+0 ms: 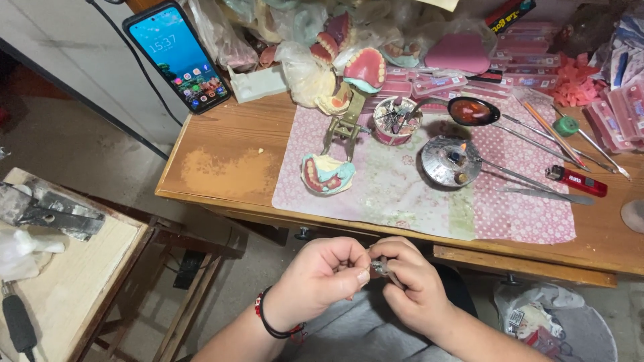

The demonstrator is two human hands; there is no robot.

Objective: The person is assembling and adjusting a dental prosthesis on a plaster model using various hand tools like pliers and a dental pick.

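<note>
Both hands are pinching one tiny metal piece (380,268) below the desk (228,161): left hand (322,275) steadies, right hand (409,285) fiddles; looks like fine fitting work.

The two hands are below the front edge of the table (235,144), the left hand (320,278) touching the right hand (409,285), with a small metal piece (380,268) between their fingers. On the table lies a mat (416,194). On the mat, a denture model (327,174) is at the left, a metal dish (448,161) at the right, a lighter (575,180) further right. A phone (178,57) leans at the back left corner. A bin (577,328) stands under the table, right of the hands.
</note>
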